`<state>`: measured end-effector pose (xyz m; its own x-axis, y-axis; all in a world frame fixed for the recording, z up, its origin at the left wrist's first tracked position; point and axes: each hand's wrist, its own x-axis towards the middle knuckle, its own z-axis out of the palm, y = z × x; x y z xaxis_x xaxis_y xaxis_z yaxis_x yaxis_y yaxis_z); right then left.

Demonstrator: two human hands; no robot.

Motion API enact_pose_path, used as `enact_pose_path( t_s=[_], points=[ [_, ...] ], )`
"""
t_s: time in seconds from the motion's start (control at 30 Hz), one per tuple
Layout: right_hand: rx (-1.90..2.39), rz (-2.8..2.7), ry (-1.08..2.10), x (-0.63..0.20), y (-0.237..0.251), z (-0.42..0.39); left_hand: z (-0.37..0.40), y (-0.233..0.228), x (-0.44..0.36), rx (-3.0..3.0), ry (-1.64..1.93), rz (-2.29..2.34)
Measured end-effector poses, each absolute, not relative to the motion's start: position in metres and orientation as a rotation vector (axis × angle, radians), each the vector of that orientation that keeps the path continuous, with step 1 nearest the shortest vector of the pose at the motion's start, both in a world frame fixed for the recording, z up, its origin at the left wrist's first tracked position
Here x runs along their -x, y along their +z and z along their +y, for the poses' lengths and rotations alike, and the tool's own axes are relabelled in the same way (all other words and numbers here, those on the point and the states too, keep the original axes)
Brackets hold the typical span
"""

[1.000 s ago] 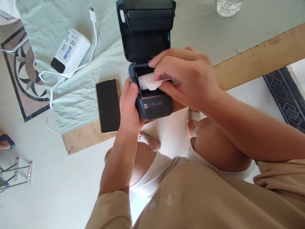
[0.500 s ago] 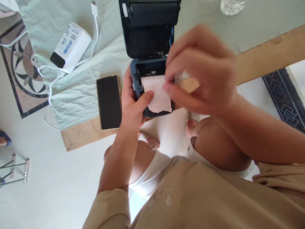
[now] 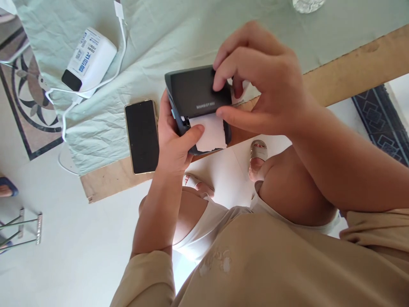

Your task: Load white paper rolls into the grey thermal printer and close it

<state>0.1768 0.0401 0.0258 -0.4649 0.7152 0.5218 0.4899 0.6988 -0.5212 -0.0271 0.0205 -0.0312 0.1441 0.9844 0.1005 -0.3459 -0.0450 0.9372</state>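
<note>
A dark label printer (image 3: 227,133) with small lettering on its lid (image 3: 191,91) is held low over the table's front edge. My left hand (image 3: 175,138) wraps its left side, the thumb pressing on a strip of white paper (image 3: 209,134) that sticks out at the front with a ragged edge. The lid is tilted down over the body, and a gap still shows at its left front corner. My right hand (image 3: 265,81) grips the lid's right side, bent fingertips on top and thumb at the front edge. The paper's other end is hidden beneath the lid.
A phone (image 3: 142,136) lies left of my left hand. Behind it are a white charger block (image 3: 91,59) and a white cable (image 3: 119,55) on the pale green cloth (image 3: 153,38). A clear glass object (image 3: 308,4) stands at the far edge of view. My legs are below.
The printer's lid has swung from standing open to lying down over the body. My right hand has moved onto the lid. My left hand keeps its hold.
</note>
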Motion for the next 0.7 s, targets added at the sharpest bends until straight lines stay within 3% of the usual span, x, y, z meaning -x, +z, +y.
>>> enact_pose_path(
  t_s=[0.33,0.7],
  points=[
    [0.977,-2.248,0.495,-0.174,0.029,0.036,0.015,-0.021,0.021,-1.000,1.278,0.733],
    [1.503,-2.346,0.333,-0.156,0.050,0.022,0.013,-0.006,0.020,-0.906,1.177,0.808]
  ],
)
